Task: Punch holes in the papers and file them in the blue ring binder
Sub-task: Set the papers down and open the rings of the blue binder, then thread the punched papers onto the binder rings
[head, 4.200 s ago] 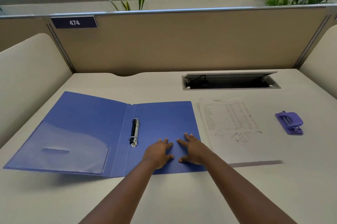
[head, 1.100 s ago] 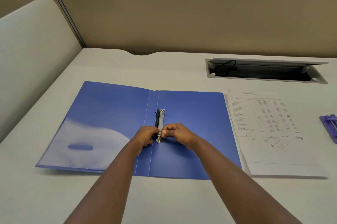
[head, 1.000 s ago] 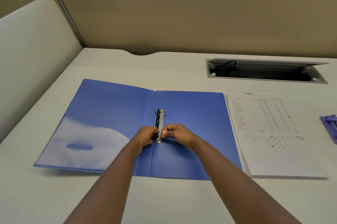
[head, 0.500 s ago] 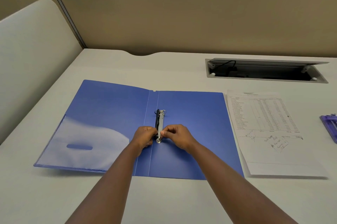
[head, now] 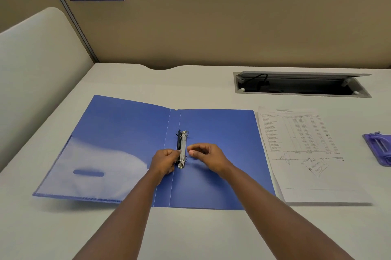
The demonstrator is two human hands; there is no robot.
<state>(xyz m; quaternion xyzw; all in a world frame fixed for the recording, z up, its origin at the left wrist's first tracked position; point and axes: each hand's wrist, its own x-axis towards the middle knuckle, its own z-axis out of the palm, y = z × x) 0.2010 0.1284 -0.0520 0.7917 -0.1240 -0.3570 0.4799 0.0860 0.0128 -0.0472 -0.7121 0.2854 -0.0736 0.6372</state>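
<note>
We note the right hand [head: 208,155] has drawn off the ring mechanism [head: 182,148], fingers loosely curled, holding nothing; the left hand [head: 164,162] still pinches it in the blue ring binder [head: 222,132].

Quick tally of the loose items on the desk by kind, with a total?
Blue ring binder, lying open: 1
Printed paper stack, sheets uncountable: 1
Purple hole punch, partly out of frame: 1
Total: 3

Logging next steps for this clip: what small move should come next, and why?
Probably pull the rings apart: both hands, left hand and right hand, sit at the ring mechanism of the blue ring binder, while the papers lie beside it, unfiled.
</note>
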